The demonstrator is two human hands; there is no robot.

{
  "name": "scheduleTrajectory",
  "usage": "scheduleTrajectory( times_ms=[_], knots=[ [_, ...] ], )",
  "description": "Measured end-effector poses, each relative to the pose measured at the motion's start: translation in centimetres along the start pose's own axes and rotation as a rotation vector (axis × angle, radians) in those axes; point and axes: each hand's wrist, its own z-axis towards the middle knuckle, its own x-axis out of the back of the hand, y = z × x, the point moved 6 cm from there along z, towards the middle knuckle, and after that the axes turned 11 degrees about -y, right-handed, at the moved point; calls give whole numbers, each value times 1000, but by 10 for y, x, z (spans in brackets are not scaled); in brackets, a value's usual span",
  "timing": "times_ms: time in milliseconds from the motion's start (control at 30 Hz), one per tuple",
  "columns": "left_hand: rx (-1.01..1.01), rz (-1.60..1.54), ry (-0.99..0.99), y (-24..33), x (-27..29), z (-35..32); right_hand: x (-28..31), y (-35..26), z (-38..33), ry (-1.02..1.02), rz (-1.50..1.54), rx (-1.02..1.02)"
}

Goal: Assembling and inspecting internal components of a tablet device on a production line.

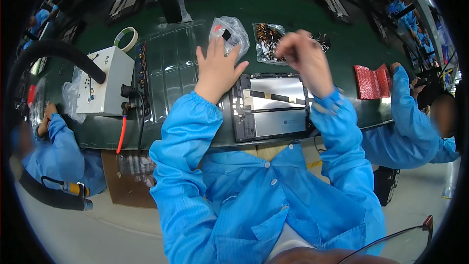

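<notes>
My left hand [216,72] lies with fingers spread, its fingertips at the near edge of a clear plastic bag [235,30] with red and black bits in it. In front of me lies an opened tablet-like device [281,122], its silver inner plates and a black strip showing. My right hand [310,63] is raised above the device's far right corner, beside a clear bag of small brown and metallic parts [267,39]. Motion smears its fingers, which look bent; whether they hold anything does not show.
To the left stand a white control box [105,85] with a black hose [53,49] and a tape roll [126,39]. A clear moulded tray [176,61] lies beside them. Red bubble wrap [372,82] sits at right, near a co-worker's arm [403,90]. Another person sits at left.
</notes>
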Motion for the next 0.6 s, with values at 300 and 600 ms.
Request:
scheduleTrajectory(
  times_ms=[300, 600],
  knots=[
    [33, -88, -54, 4, -16, -2, -34, 101, 82, -2, -16, -57],
    [10, -166, -11, 0, -14, -4, -29, 106, 81, 125, -258, -81]
  ],
)
